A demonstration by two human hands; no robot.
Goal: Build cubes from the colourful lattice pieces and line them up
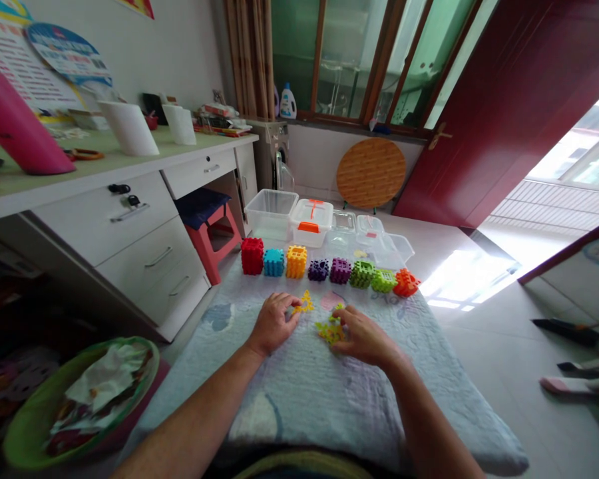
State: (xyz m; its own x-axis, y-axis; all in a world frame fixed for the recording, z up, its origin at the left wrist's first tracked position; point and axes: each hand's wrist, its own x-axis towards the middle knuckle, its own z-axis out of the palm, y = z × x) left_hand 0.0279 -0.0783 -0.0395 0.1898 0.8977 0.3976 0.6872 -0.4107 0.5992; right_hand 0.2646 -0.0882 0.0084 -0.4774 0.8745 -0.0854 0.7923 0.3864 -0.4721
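Note:
My left hand (274,321) is closed, pinching a yellow notched piece (307,301) with an opening in its middle between thumb and fingertips. To its right, my right hand (363,334) has its thumb and fingers curled at the edge of some yellow-green notched pieces (331,332), which lie low over the cloth. The fingers partly cover these pieces, so their exact shape and number are hidden. Beyond both hands stands a row of notched block cubes, among them a red cube (252,257), a yellow cube (296,262), a purple cube (340,271) and an orange cube (407,283).
A pale blue quilted cloth (309,399) covers the table. Behind the cubes are several clear plastic boxes, including an open bin (271,209) and a box with orange latches (310,223). At left are a white desk (130,226), a stool (212,233) and a green basket (24,432).

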